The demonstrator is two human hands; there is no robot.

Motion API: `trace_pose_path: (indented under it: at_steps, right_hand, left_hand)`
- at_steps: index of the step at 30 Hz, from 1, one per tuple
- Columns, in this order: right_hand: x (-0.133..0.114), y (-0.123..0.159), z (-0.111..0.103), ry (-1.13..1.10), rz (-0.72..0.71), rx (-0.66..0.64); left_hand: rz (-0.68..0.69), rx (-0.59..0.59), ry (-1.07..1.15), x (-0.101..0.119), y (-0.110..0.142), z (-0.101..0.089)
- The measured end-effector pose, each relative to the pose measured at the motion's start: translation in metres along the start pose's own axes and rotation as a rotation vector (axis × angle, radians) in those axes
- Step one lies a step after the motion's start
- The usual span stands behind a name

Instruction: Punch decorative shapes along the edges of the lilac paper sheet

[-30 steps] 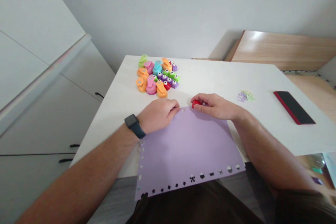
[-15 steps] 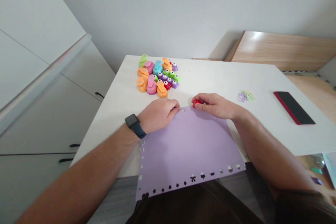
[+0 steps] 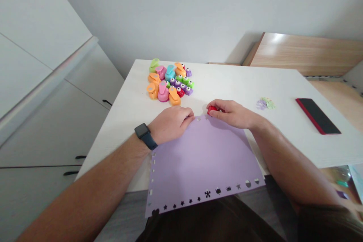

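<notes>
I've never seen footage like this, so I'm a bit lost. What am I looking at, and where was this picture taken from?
This picture comes from a camera worn on a person's head, looking down at their own bare hands; no machine is involved. The right hand pinches a small red craft punch at the far edge of a lilac paper sheet, whose edges show punched shapes. The left hand, with a dark wristwatch, rests at that same edge. On the white table lie a cluster of colourful craft punches, small paper cut-outs and a phone in a red case.
</notes>
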State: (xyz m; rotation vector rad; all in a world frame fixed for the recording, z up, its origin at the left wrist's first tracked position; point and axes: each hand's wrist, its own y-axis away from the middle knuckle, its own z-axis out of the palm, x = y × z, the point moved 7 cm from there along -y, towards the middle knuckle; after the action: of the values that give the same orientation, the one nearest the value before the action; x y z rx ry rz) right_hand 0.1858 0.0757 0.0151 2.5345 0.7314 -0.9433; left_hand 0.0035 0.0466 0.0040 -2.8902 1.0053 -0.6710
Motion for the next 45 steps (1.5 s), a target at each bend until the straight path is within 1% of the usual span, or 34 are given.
trace_pose_path:
  at_steps: [7,14,19,24,27,30,32,36,38,41,45]
  right_hand:
    - [0.008,-0.001,-0.006,-0.049,0.04,0.083]
    - [0.014,-0.002,-0.01,-0.116,0.049,0.125]
    - [0.024,-0.004,-0.017,-0.144,0.086,0.195]
    - [0.033,-0.004,-0.027,-0.192,0.13,0.257]
    - [0.038,-0.001,-0.037,-0.184,0.171,0.299]
    - [0.045,0.002,-0.049,-0.24,0.168,0.33]
    - [0.049,0.003,-0.052,-0.295,0.143,0.285]
    - [0.05,0.006,-0.047,-0.377,0.046,0.065]
    - [0.048,0.007,-0.045,-0.462,-0.019,-0.017]
    - [0.051,0.007,-0.043,-0.585,-0.061,-0.057]
    - [0.055,0.005,-0.037,-0.639,-0.033,-0.086]
  left_hand:
    - [-0.001,-0.001,0.012,-0.001,-0.001,0.0]
    - [-0.005,0.003,0.015,-0.003,-0.001,0.0]
    - [0.008,0.014,0.024,-0.001,0.0,-0.002]
    - [0.013,0.024,0.047,0.0,0.0,-0.004]
    - [0.03,0.032,0.064,0.0,0.0,-0.007]
    - [0.057,0.046,0.086,0.003,0.0,-0.012]
    - [0.072,0.06,0.105,0.005,0.0,-0.016]
    - [0.092,0.077,0.15,0.007,0.0,-0.022]
    - [0.096,0.083,0.17,0.007,0.0,-0.024]
    - [0.094,0.087,0.203,0.006,0.0,-0.027]
    - [0.088,0.08,0.258,0.006,0.001,-0.03]
